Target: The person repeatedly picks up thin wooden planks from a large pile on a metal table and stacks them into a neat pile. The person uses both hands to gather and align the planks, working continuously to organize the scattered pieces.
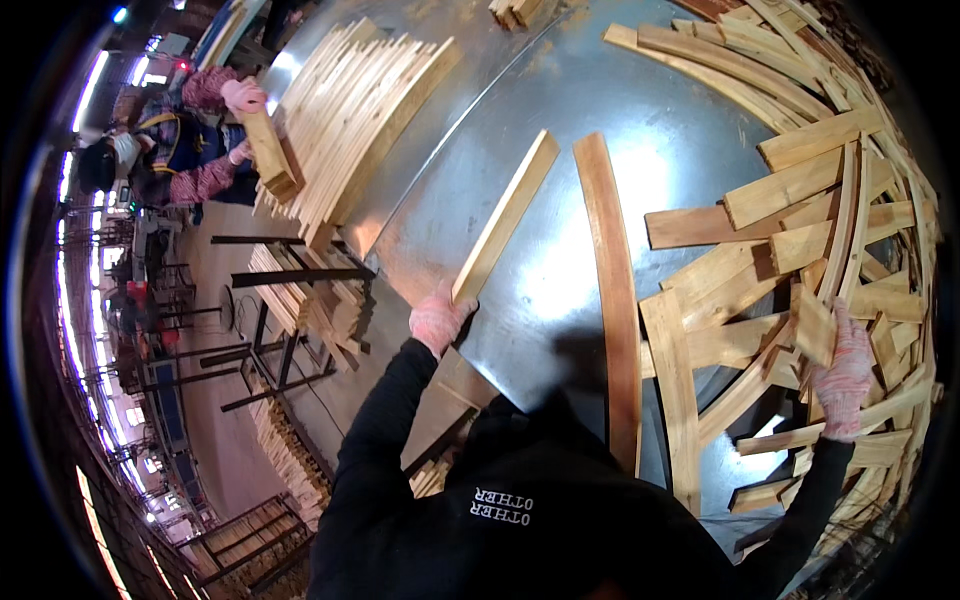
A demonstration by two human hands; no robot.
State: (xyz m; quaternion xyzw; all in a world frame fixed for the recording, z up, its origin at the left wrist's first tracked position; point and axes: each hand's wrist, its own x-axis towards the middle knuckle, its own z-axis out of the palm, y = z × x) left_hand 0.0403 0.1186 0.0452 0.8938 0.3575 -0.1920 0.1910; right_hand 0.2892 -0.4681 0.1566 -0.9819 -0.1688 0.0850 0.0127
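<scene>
My left hand [441,318], in a pinkish work glove, is closed around the near end of a pale wooden slat [508,212] that lies over the metal table [520,290]. On the far right my right hand [845,378], gloved alike, is closed on a short wooden board [814,325] at the heap of loose wooden pieces [765,205]. Its fingertips are partly hidden. Between my hands a long, curved reddish-brown slat [610,280] lies on the table, with a paler curved board [672,390] beside it.
A neat stack of pale slats [355,110] covers the table's far left. Beyond its edge, a co-worker [190,150] holds a wooden block [268,150] in gloved hands. Dark metal racks [290,278] carrying wood stand at the left. A small wood bundle [515,10] lies at the far edge.
</scene>
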